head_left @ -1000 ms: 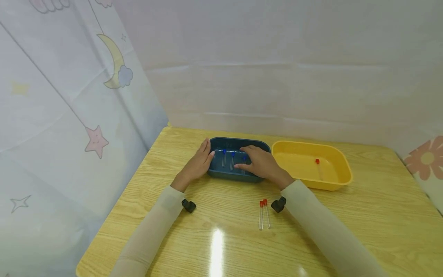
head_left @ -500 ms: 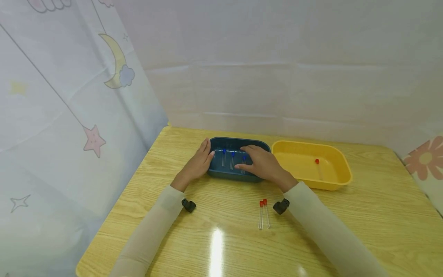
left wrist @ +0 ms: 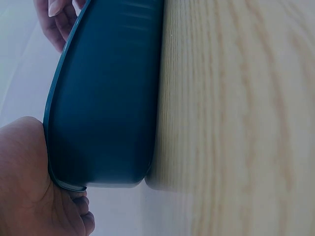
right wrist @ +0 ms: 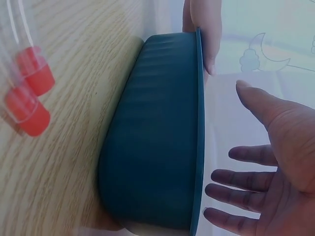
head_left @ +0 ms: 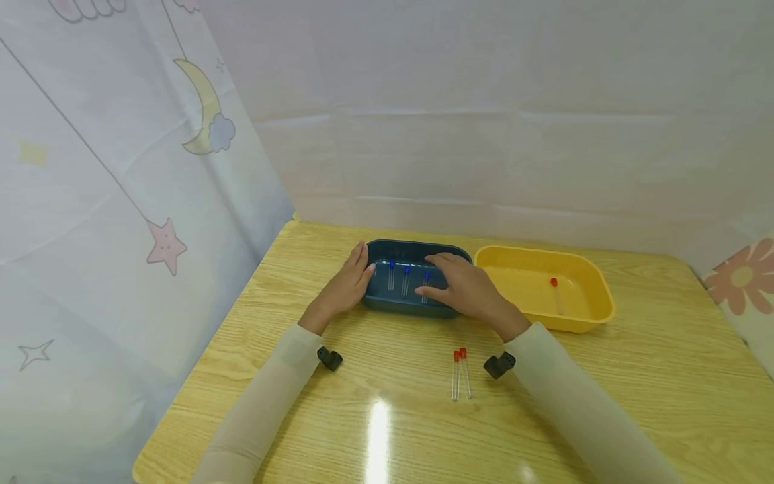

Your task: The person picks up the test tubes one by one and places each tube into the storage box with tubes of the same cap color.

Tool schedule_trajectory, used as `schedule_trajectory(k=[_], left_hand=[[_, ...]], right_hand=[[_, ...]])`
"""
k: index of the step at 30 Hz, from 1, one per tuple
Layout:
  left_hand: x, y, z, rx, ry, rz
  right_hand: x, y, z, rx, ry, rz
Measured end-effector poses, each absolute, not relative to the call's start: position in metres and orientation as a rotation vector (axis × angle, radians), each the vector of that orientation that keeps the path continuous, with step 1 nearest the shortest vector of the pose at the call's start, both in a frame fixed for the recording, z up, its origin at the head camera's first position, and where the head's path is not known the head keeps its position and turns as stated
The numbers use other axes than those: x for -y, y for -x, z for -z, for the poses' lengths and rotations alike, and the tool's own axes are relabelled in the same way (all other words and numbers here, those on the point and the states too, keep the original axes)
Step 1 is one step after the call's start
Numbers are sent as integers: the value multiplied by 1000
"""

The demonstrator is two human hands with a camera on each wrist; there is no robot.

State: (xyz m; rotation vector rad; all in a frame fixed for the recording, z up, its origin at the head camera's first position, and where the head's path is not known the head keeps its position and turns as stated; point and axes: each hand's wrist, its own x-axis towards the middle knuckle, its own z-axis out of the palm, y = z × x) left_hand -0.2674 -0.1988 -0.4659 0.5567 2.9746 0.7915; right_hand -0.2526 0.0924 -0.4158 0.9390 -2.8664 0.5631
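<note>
Three clear test tubes with blue caps [head_left: 406, 271] lie side by side in a dark blue plastic bin [head_left: 393, 306]. My left hand [head_left: 345, 286] grips the bin's left end, its thumb over the rim and its fingers along the outside; in the left wrist view the palm [left wrist: 22, 172] meets the rim. Over the bin's right part hovers my right hand [head_left: 462, 286], thumb and fingers spread apart. The right wrist view shows the right hand [right wrist: 290, 167] holding nothing, with the fingers above the rim. The rightmost blue-capped tube [head_left: 426, 277] is just beside the right thumb.
A yellow bin [head_left: 595, 316] stands right of the blue one, with one red-capped test tube [head_left: 554, 283] inside. Two more red-capped tubes [head_left: 456, 356] lie on the wooden table [head_left: 272, 417] near my right wrist. A pale printed cloth [head_left: 423, 161] hangs behind the table.
My right hand has shifted slightly to the right over the blue bin. The left hand, the bins and the tubes look unmoved.
</note>
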Motion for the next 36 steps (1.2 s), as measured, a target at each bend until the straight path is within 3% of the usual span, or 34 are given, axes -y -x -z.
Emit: schedule_trajectory(k=[36], left_hand=[[198,266,466,-2972,-558,-831]], right_hand=[[-128,222,402,2889,-834,-686]])
